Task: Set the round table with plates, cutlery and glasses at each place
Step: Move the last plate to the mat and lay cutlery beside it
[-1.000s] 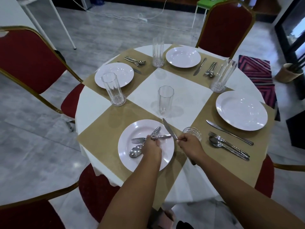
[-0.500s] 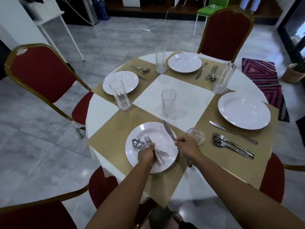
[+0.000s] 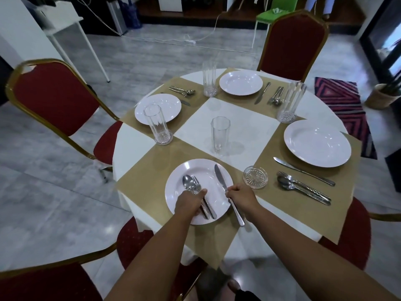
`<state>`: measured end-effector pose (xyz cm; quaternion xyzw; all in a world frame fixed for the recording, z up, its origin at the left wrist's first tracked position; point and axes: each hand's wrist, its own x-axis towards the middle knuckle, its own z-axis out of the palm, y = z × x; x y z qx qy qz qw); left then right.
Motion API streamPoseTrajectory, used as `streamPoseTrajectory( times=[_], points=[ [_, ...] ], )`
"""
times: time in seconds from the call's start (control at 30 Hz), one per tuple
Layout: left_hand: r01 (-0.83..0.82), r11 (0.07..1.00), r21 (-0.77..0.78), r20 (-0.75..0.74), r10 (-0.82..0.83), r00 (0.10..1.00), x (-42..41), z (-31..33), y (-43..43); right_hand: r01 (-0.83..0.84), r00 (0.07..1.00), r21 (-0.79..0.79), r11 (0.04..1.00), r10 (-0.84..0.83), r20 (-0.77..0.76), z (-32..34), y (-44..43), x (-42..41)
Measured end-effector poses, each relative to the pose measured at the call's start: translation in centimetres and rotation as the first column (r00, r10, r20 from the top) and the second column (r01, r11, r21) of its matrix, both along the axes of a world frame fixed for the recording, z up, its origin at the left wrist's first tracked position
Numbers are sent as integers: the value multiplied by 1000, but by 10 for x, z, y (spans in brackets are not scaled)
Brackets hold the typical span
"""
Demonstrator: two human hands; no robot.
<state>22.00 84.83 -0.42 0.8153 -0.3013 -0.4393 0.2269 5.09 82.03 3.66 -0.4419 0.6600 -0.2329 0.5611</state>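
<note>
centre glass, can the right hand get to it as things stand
Probably yes, but not at once: the right hand grips the knife; beyond it only placemat and cloth lie before the centre glass.

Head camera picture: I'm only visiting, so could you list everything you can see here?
table: one, round, white cloth, centre
placemats: four, tan, one per place
plates: four, white, one on each placemat
tall glasses: four, clear, one mid-table, three out by the places
small dish: one, clear glass, right of the near plate
cutlery sets: three, silver, beside the left, far and right plates
spoon and fork: one each, silver, on the near plate
knife: one, silver, across the near plate's right rim
chairs: four, red with gold frames, around the table
rug: one, pink-striped, floor at right
left grip: person's hand, holds the spoon and fork
right grip: person's hand, holds the knife
</note>
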Motion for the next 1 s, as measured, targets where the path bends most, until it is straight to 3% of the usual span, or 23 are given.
streamPoseTrajectory(
  times=[0.23,0.4,0.77,1.0],
  points=[
    [-67,998,-17,5,67,998,-4,0,-3,7,1000,4,1000,-8,14,-8,0,3],
    [-230,973,-31,-174,222,959,-1,-15,-3,12,999,61,998,-15,35,-15,-2,8],
    [-265,958,-110,-224,235,946,14,9,7,82,958,216,973,-137,252,-15,2,25],
    [-245,962,-124,-289,201,936,37,14,11,78,942,282,956,-163,292,-16,9,50]
  ],
)
